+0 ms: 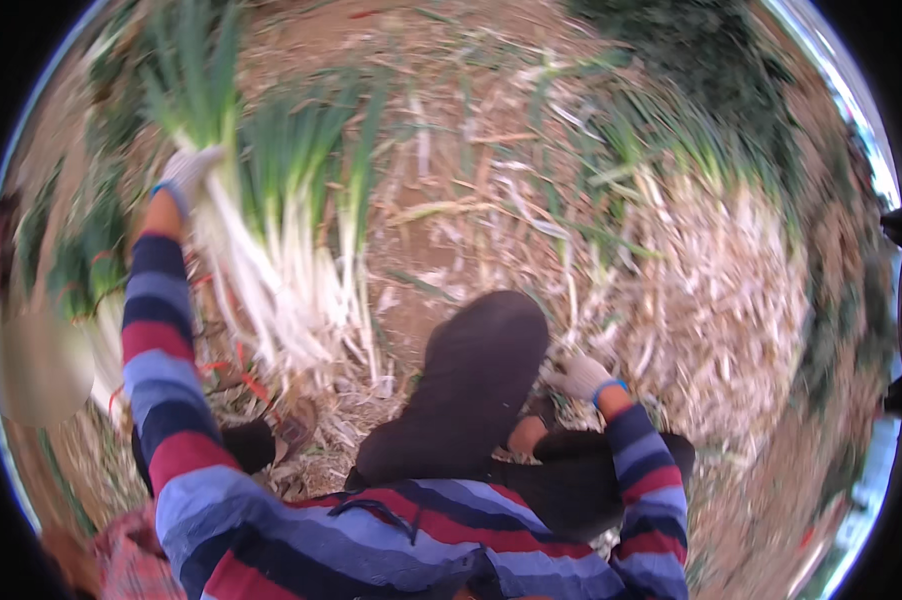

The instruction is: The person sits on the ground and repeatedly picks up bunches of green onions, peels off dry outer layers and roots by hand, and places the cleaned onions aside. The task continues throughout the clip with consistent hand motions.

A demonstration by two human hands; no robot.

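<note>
My left hand, in a pale knitted glove with a blue cuff, reaches forward and grips a bunch of long green onions around the upper part of the white stalks. The leaves of this bunch point away from me, and its white ends hang towards the ground. Just right of it lies a row of peeled green onions with clean white stalks. My right hand, gloved too, is low beside my dark-trousered knee. Its fingers are blurred against the litter, so whether they hold anything is unclear.
A large heap of unpeeled green onions spreads on the right. Stripped leaves and skins cover the soil ahead. Red ties lie near my left foot. Banded onion bundles are at far left, with red checked cloth behind.
</note>
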